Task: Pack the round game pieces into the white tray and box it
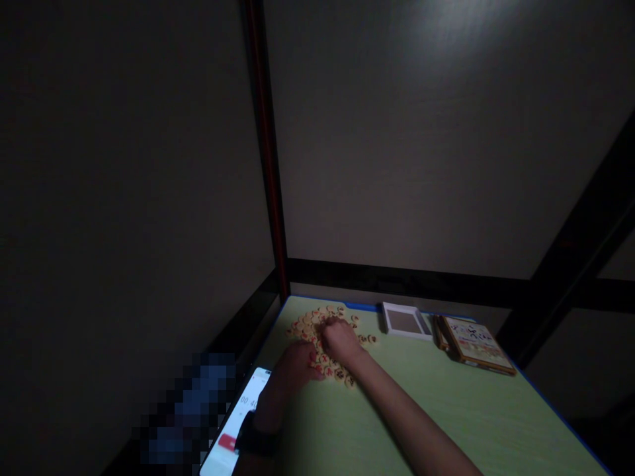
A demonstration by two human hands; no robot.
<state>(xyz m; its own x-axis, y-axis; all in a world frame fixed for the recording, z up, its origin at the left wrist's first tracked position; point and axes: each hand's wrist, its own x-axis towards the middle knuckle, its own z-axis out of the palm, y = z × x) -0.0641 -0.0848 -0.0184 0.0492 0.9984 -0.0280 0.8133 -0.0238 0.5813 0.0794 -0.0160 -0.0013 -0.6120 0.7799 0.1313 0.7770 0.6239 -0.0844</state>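
1. Where discs (308, 325) lie spread at the far left of the worktop (471, 410), the left hand (296, 362) meets their near edge — cannot tell its grip.
2. Right hand (340, 337): curled low among them — hold unclear.
3. Handling discs seems underway; next calls for fingertip precision.

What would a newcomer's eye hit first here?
Probably the bright phone, glowing by the left edge of the green table in an otherwise dim scene. Next, the spread of round pieces with red and black markings at the table's far left, with the left hand and right hand among them. Farther right, near the back edge, lies a white-rimmed tray.
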